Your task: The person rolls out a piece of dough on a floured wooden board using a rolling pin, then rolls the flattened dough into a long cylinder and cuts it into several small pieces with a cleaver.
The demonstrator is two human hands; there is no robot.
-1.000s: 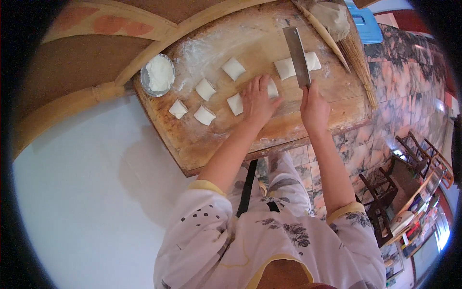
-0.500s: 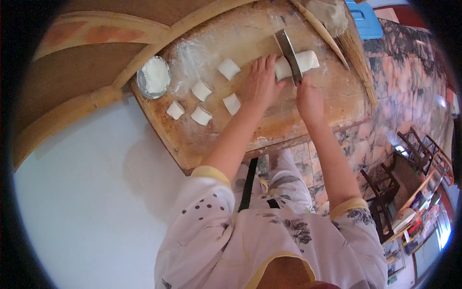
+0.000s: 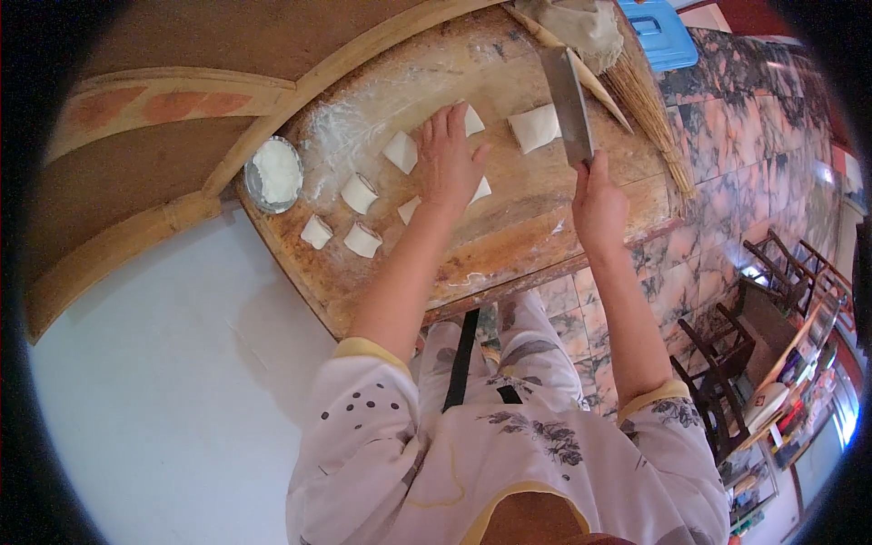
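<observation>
My right hand (image 3: 601, 204) is closed around the handle of a cleaver (image 3: 569, 107), its broad blade pointing away from me just right of a short, thick length of white dough (image 3: 534, 129). My left hand (image 3: 445, 168) lies flat among cut dough pieces, fingers stretched forward and thumb apart. Partly covered by it are a dough piece (image 3: 473, 121) at the fingertips and another (image 3: 481, 190) by the wrist. Further left sit more cut pieces, among them one beside the fingers (image 3: 400, 153), one in the middle (image 3: 359, 193) and one near the board's left edge (image 3: 316, 232).
A bowl of white flour (image 3: 276, 173) stands at the wooden board's (image 3: 518, 227) left corner. Along the right side lie a tapered rolling pin (image 3: 599, 89), a straw brush (image 3: 656, 127) and a crumpled pale cloth or bag (image 3: 586, 32). A blue plastic lid or box (image 3: 660, 34) is beyond.
The cleaver has come off the dough and moved right with my right hand. My left hand has shifted left, away from the log, which looks shorter; more separate pieces now show around that hand.
</observation>
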